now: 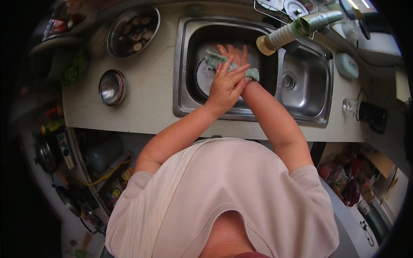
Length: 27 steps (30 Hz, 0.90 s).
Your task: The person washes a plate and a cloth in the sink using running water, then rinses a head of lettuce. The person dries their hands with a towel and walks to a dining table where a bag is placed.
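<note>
Over the large basin of a stainless steel sink (179, 64), my left hand (226, 85) lies across my right wrist. A pale green cloth (214, 59) is pressed between them, its loose ends sticking out on both sides. My right hand (237, 56) is palm-side unclear, fingers spread, with nothing seen in it. Below my hands, a round, flat, greyish piece of ware with a dark rim (203, 79) rests in the basin, partly covered by the cloth and my left hand. A corrugated tap extension (282, 37) with a yellowish nozzle hangs over the sink at the right.
Left on the counter (145, 96) are a metal bowl (111, 87) and a larger metal basin (134, 32) holding round pieces in dark liquid. The smaller sink bowl (305, 90) has a drain strainer. Further right stand a pale green box (347, 66) and a clear glass (349, 107).
</note>
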### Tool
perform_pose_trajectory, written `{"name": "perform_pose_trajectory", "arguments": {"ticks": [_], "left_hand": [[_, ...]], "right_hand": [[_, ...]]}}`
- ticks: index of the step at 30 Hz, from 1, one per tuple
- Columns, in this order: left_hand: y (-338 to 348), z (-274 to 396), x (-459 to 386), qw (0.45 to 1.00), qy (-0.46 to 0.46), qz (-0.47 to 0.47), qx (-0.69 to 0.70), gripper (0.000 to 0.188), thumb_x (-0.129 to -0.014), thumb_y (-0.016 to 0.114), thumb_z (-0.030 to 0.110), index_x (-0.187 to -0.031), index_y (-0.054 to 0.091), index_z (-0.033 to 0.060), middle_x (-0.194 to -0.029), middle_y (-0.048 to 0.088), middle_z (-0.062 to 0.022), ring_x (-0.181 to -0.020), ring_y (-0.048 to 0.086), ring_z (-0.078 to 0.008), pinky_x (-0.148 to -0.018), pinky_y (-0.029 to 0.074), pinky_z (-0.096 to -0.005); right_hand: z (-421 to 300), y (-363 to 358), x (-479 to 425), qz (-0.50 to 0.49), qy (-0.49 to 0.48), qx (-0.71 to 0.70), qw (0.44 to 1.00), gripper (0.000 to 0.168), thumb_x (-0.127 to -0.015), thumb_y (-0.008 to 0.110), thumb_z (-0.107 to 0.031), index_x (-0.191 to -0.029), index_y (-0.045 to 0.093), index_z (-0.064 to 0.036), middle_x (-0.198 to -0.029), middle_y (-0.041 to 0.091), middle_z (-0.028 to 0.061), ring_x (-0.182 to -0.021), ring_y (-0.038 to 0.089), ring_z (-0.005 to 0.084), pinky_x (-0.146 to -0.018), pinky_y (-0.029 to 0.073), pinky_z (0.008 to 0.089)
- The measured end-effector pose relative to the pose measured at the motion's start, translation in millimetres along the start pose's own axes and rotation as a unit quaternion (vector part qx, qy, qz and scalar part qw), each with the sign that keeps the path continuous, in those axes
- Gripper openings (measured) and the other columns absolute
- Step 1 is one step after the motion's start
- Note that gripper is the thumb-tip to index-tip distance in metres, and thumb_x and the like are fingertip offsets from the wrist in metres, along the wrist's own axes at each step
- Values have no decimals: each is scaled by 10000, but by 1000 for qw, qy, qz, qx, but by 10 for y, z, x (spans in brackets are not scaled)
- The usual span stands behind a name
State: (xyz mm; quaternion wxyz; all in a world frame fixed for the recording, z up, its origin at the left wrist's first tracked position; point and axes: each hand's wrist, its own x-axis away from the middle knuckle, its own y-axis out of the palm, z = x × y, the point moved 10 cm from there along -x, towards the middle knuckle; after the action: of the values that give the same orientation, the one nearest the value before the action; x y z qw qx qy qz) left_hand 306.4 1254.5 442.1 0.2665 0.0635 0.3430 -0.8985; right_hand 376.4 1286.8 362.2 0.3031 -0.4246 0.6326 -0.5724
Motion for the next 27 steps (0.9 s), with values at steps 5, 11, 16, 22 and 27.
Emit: {"name": "perform_pose_trajectory", "arguments": {"ticks": [5, 11, 16, 22, 27], "left_hand": [[98, 822, 84, 971, 114, -118, 176, 260, -903, 570, 224, -1107, 635, 78, -1225, 582, -38, -1185, 493, -259, -1027, 330, -415], [-673, -713, 359, 905, -228, 86, 348, 338, -961, 483, 303, -1183, 583, 67, -1027, 492, 2, -886, 537, -50, -643, 532, -199], [-1026, -1239, 793, 863, -353, 116, 342, 259, -905, 597, 274, -1026, 635, 48, -746, 541, 36, -645, 512, -36, -522, 441, -172], [-1478, -1539, 1035, 852, -373, 120, 348, 197, -865, 654, 207, -955, 653, 32, -732, 570, 20, -628, 509, -53, -565, 424, -185], [-1553, -1514, 956, 859, -311, 199, 354, 194, -847, 677, 182, -959, 639, 28, -808, 617, 0, -754, 567, -72, -678, 467, -213]], "right_hand": [[229, 591, -222, -102, 98, -302, 943, 405, -818, 559, -270, -1204, 564, -146, -1120, 605, 135, -1035, 586, 305, -940, 423, 479], [-493, 196, 260, -229, 169, -847, 450, 298, -898, 573, -301, -1046, 633, -50, -974, 653, 42, -905, 621, 174, -757, 495, 309], [-765, 97, 176, -234, 50, -721, 650, 277, -867, 641, -299, -991, 638, -52, -860, 615, -16, -718, 513, 46, -598, 411, 229], [-928, -65, -166, -179, 87, -750, 631, 246, -867, 636, -297, -955, 596, -71, -815, 571, -21, -725, 530, 61, -618, 436, 231], [-1327, -208, -156, -166, 5, -745, 645, 261, -856, 651, -282, -966, 578, -57, -850, 555, -17, -754, 514, 69, -708, 423, 223]]}}
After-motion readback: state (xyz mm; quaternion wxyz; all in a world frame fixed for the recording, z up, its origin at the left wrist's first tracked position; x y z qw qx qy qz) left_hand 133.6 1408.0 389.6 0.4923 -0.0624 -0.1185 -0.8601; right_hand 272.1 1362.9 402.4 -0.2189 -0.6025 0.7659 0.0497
